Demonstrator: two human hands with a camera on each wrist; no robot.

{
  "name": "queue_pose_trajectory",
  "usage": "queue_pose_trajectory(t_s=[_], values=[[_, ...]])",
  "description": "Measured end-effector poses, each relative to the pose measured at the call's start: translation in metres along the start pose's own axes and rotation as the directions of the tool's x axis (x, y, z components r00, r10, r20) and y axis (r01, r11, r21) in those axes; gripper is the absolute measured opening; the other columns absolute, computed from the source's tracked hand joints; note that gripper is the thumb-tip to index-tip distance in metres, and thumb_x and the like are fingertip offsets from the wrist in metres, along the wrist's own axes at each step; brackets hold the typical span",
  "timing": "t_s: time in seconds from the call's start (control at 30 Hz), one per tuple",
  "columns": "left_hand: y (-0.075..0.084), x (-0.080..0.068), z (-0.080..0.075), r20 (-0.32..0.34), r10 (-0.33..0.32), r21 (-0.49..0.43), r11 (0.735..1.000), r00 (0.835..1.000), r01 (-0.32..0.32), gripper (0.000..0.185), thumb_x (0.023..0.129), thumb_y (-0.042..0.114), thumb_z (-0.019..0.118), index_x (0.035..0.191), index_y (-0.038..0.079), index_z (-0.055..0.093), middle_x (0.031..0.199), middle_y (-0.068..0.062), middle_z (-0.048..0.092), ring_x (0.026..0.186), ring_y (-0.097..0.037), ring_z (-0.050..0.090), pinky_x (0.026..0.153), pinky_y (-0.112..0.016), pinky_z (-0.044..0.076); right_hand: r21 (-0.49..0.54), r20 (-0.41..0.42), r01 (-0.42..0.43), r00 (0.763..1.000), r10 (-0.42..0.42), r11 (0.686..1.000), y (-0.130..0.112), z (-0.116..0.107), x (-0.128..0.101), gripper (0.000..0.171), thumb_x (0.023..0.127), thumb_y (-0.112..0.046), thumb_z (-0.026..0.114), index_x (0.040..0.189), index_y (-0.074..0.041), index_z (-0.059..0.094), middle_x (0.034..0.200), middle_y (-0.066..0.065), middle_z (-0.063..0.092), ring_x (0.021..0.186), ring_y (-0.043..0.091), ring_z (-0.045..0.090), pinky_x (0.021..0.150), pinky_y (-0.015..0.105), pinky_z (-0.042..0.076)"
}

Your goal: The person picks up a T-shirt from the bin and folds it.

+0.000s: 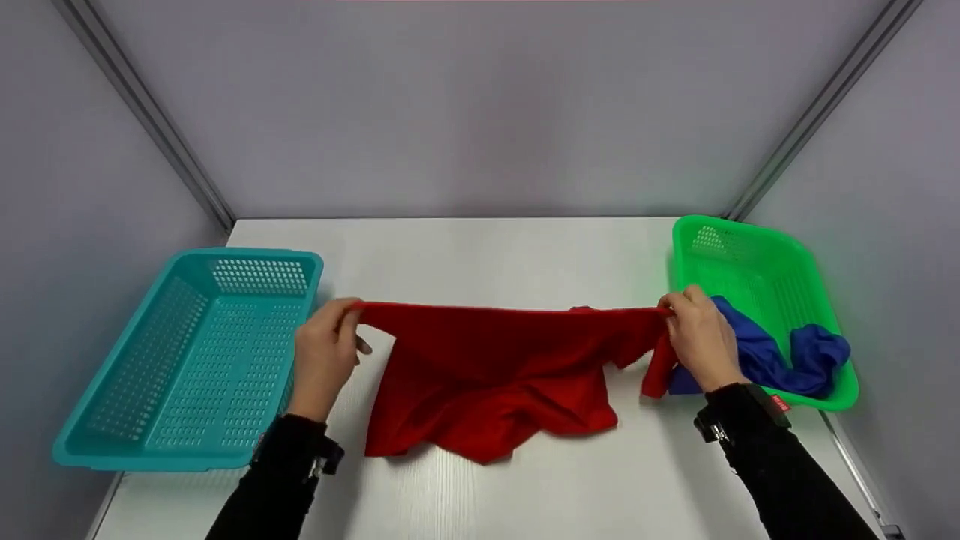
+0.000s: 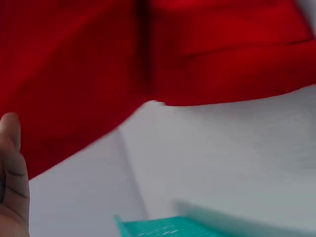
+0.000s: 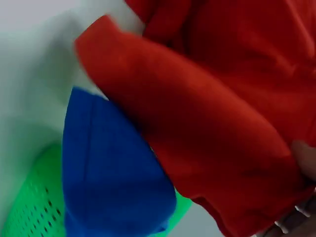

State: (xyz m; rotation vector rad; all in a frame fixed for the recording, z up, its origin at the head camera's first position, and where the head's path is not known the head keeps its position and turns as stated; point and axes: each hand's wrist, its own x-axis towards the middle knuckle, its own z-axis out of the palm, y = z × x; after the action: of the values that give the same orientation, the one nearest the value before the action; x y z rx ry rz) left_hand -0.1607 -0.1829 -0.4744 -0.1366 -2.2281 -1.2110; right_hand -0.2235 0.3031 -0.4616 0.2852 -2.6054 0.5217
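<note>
A red shirt [image 1: 495,367] is stretched between both hands, its top edge drawn nearly straight and its lower part falling in folds over the white table. My left hand [image 1: 328,351] pinches the top left corner between thumb and fingers. At the other end, my right hand [image 1: 701,334] grips the top right corner, and a short sleeve-like piece dangles below it. In the right wrist view that red piece [image 3: 187,118] overlaps a blue cloth [image 3: 113,168]. The left wrist view has the red fabric [image 2: 74,74] spread beside the fingers [image 2: 15,177].
A teal perforated basket [image 1: 187,461] stands at the left, close to the left forearm. On the right is a green basket [image 1: 814,262] with blue cloth [image 1: 780,360] in it, partly draped over the near rim. Grey panels enclose the white table [image 1: 465,262] at the back and sides.
</note>
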Motion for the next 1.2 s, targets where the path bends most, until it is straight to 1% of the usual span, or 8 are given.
queue_pose_trajectory(t_s=[0.17, 0.27, 0.33, 0.47, 0.6, 0.77, 0.97, 1.2], values=[[0.016, 0.024, -0.020, -0.141, -0.041, -0.126, 0.992, 0.989, 0.023, 0.014, 0.101, 0.005, 0.063, 0.106, -0.002, 0.073, 0.089, -0.014, 0.073, 0.063, -0.022, 0.070, 0.057, -0.018, 0.055, 0.038, -0.175, -0.061, 0.982, 0.067, 0.997, -0.002, -0.011, 0.013, 0.011, 0.095, 0.002, 0.065, 0.102, 0.003, 0.072, 0.094, 0.022, 0.057, 0.085, 0.043, 0.058, 0.073, 0.054, 0.048], [0.018, 0.032, -0.024, -0.186, -0.059, -0.134, 0.990, 0.981, 0.034, 0.014, 0.099, 0.003, 0.065, 0.107, -0.003, 0.073, 0.093, -0.015, 0.073, 0.070, -0.026, 0.072, 0.064, -0.019, 0.057, 0.240, -0.189, -0.182, 0.955, 0.230, 0.953, -0.005, -0.022, 0.020, 0.016, 0.099, -0.006, 0.062, 0.107, -0.001, 0.075, 0.087, 0.021, 0.067, 0.069, 0.032, 0.065, 0.065, 0.039, 0.054], [0.018, 0.034, -0.026, -0.217, -0.056, -0.109, 0.993, 0.975, 0.033, 0.013, 0.098, 0.004, 0.067, 0.107, -0.003, 0.074, 0.095, -0.014, 0.073, 0.072, -0.026, 0.072, 0.066, -0.018, 0.057, 0.509, -0.114, -0.263, 0.923, 0.367, 0.820, -0.007, -0.031, 0.023, 0.019, 0.101, -0.008, 0.060, 0.111, -0.002, 0.075, 0.076, 0.017, 0.067, 0.057, 0.026, 0.065, 0.062, 0.030, 0.056], [0.020, 0.037, -0.028, -0.276, -0.037, -0.062, 0.998, 0.960, 0.021, 0.012, 0.097, 0.006, 0.068, 0.103, -0.001, 0.075, 0.098, -0.012, 0.069, 0.077, -0.019, 0.069, 0.067, -0.013, 0.055, 0.876, -0.009, -0.247, 0.851, 0.526, 0.414, -0.015, -0.042, 0.024, 0.021, 0.100, -0.011, 0.065, 0.116, 0.000, 0.071, 0.067, 0.012, 0.059, 0.054, 0.026, 0.063, 0.062, 0.028, 0.059], [0.023, 0.041, -0.030, -0.330, -0.016, -0.003, 1.000, 0.944, 0.016, 0.010, 0.096, 0.007, 0.071, 0.099, -0.001, 0.076, 0.101, -0.015, 0.065, 0.083, -0.013, 0.064, 0.070, -0.012, 0.050, 0.943, -0.132, -0.047, 0.857, 0.498, 0.331, -0.022, -0.047, 0.026, 0.025, 0.095, -0.008, 0.071, 0.113, 0.009, 0.069, 0.070, 0.015, 0.062, 0.056, 0.033, 0.061, 0.059, 0.030, 0.057], [0.024, 0.050, -0.033, -0.416, -0.015, 0.015, 1.000, 0.909, 0.023, 0.009, 0.094, 0.004, 0.071, 0.097, -0.003, 0.076, 0.102, -0.014, 0.059, 0.087, -0.010, 0.058, 0.072, -0.014, 0.045, 0.926, -0.266, 0.093, 0.848, 0.459, 0.366, -0.035, -0.063, 0.035, 0.023, 0.092, -0.001, 0.073, 0.110, 0.013, 0.070, 0.074, 0.017, 0.068, 0.057, 0.028, 0.062, 0.060, 0.028, 0.056], [0.027, 0.055, -0.041, -0.503, -0.026, 0.014, 0.999, 0.864, 0.039, 0.013, 0.095, 0.010, 0.073, 0.097, -0.001, 0.078, 0.097, -0.001, 0.056, 0.081, -0.001, 0.050, 0.068, -0.016, 0.040, 0.740, -0.386, 0.094, 0.870, 0.306, 0.666, -0.050, -0.076, 0.044, 0.018, 0.096, -0.004, 0.069, 0.110, 0.008, 0.073, 0.090, 0.009, 0.075, 0.066, 0.015, 0.068, 0.066, 0.021, 0.057], [0.016, 0.045, -0.038, -0.358, -0.159, 0.079, 0.977, 0.920, 0.199, 0.017, 0.097, 0.013, 0.070, 0.105, 0.001, 0.078, 0.081, -0.017, 0.074, 0.052, 0.008, 0.048, 0.052, -0.010, 0.040, 0.687, -0.073, -0.204, 0.936, 0.345, 0.698, -0.051, -0.061, 0.033, 0.024, 0.100, -0.017, 0.066, 0.119, -0.002, 0.071, 0.068, 0.013, 0.066, 0.050, 0.019, 0.064, 0.060, 0.024, 0.059]])
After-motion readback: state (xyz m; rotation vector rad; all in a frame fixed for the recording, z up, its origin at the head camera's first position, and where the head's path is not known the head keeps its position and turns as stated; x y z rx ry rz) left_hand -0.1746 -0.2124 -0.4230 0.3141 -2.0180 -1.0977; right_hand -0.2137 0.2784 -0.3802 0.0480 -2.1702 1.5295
